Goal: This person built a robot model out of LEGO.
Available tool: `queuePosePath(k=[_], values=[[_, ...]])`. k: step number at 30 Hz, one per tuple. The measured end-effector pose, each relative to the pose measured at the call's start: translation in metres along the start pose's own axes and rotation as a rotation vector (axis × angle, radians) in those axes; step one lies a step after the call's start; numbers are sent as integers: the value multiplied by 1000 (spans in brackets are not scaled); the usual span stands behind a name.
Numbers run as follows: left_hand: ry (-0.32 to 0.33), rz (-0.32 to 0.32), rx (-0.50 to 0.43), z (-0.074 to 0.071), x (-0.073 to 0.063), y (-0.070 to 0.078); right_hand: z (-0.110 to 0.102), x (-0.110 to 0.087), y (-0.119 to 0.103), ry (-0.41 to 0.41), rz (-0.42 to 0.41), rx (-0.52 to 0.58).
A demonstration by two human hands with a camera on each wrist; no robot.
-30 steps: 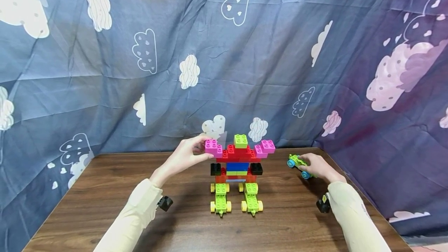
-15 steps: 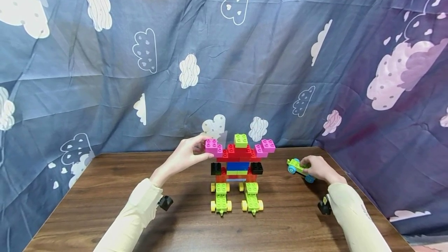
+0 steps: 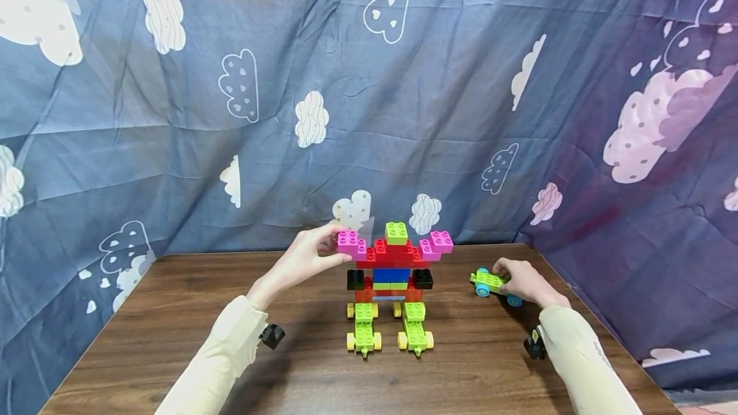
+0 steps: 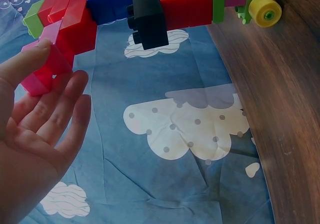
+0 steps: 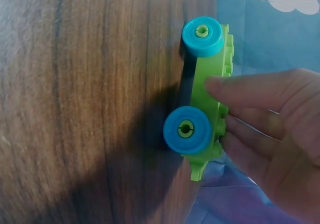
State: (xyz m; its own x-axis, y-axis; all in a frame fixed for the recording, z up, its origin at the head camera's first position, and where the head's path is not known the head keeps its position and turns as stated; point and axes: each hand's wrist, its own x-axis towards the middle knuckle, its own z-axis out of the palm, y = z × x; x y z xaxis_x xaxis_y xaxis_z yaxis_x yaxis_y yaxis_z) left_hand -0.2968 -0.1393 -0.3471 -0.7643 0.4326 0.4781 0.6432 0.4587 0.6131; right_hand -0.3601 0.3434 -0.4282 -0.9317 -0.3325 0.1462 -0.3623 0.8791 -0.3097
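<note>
A brick figure stands upright mid-table, its red torso [image 3: 395, 252] above a blue block [image 3: 391, 275]. My left hand [image 3: 305, 256] pinches the pink brick [image 3: 348, 242] at the end of the figure's left-side arm; in the left wrist view the thumb lies on one face, with fingers [image 4: 55, 109] on the opposite side. Off to the right, my right hand [image 3: 523, 280] grips a green toy car base [image 3: 487, 282] with blue wheels [image 5: 187, 130]. Its thumb presses the car's side in the right wrist view, while the other fingers are partly hidden behind the studs.
The figure's feet are two green wheeled bases [image 3: 364, 337] with yellow wheels. Black bricks [image 3: 423, 278] jut out at both its sides. A cloud-patterned blue cloth [image 3: 277, 165] hangs behind the brown wooden table [image 3: 190, 338]. The table's right edge runs close to my right hand.
My right hand has turned the green car base and shifted it slightly toward me, its free end coming nearer. The left hand and the figure stay put.
</note>
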Motion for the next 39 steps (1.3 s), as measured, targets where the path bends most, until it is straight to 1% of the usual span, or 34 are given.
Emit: queuePosePath(k=[6,10,15,21,29,32,35,39], values=[[15,7,-5,1,0,0,-1,-1,0,-32,4,-18],[26,7,-12,1,0,0,-2,-3,0,-36,-22,-14],[23,-8,-24,2,-2,1,-2,-7,-1,-37,-58,-25],[16,-29,-32,2,-3,1,-4,-13,-2,-48,-52,-8],[27,-22,-22,3,-2,-1,-11,-23,-4,-42,-21,21],[29,-27,-32,4,-2,-2,-17,-26,-9,-32,-13,22],[34,-30,-46,5,-3,-3,-25,-29,-14,-6,-41,10],[37,-36,-56,6,-3,-3,-35,-31,-22,53,-88,-7]])
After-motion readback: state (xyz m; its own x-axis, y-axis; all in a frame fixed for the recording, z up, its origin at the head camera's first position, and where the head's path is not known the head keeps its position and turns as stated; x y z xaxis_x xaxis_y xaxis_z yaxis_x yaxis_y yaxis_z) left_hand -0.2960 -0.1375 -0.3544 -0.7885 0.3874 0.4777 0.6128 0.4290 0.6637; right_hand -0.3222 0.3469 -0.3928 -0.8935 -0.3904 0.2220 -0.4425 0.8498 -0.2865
